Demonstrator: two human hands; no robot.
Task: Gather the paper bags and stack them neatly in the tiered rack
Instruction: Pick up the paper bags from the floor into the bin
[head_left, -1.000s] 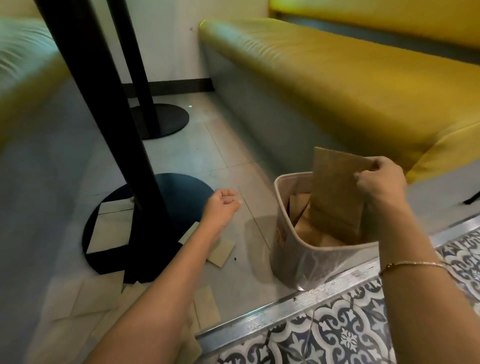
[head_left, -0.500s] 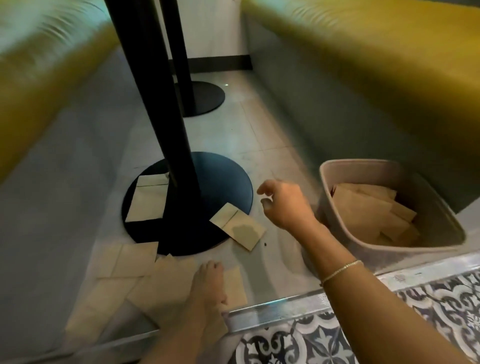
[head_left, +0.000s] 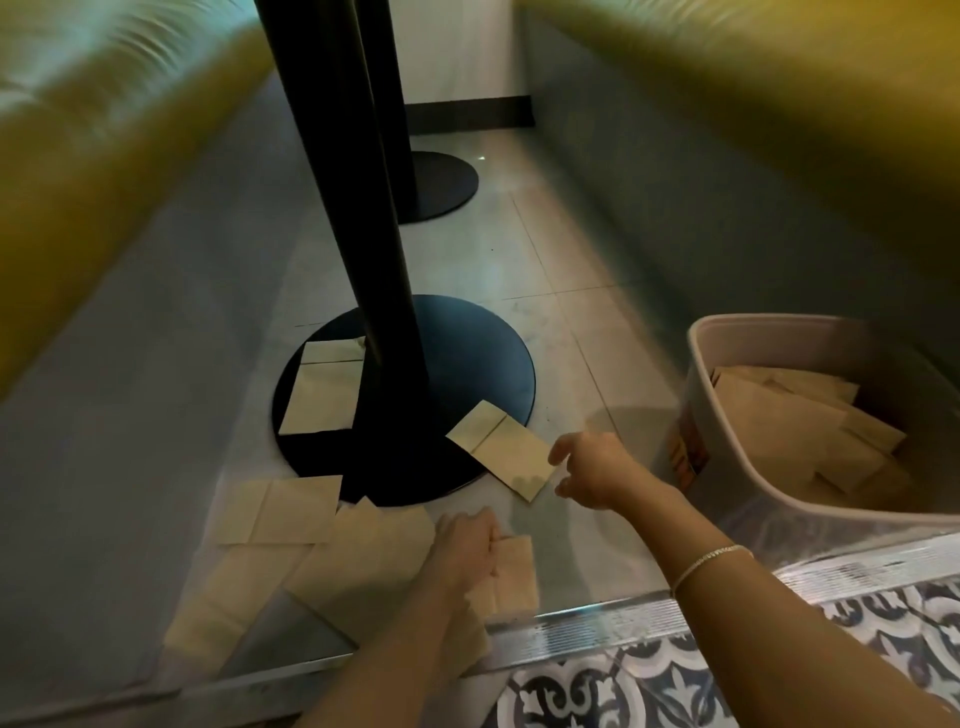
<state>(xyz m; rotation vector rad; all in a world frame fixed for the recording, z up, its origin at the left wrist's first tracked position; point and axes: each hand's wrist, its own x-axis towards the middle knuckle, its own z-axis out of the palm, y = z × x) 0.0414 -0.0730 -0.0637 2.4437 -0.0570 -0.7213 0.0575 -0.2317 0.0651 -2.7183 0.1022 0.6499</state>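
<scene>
Several flat brown paper bags lie on the floor. One bag (head_left: 501, 452) rests half on the black table base (head_left: 467, 343), and my right hand (head_left: 592, 467) hovers just right of it, fingers apart and holding nothing. Another bag (head_left: 322, 395) lies on the base's left side. My left hand (head_left: 462, 548) rests on a loose pile of bags (head_left: 374, 556) near the threshold, fingers curled on one small bag (head_left: 517, 571). A beige plastic bin (head_left: 779, 519) at the right holds several bags (head_left: 779, 421). No tiered rack is in view.
A black table post (head_left: 363, 208) rises from the base, and a second base (head_left: 441, 182) sits behind it. Yellow benches stand at the left (head_left: 104, 130) and right (head_left: 779, 78). A metal threshold strip (head_left: 597, 618) borders patterned tiles (head_left: 675, 686).
My right hand let go of the bag it held over the bin and swung left and down toward the bag by the base. My left hand dropped onto the near pile.
</scene>
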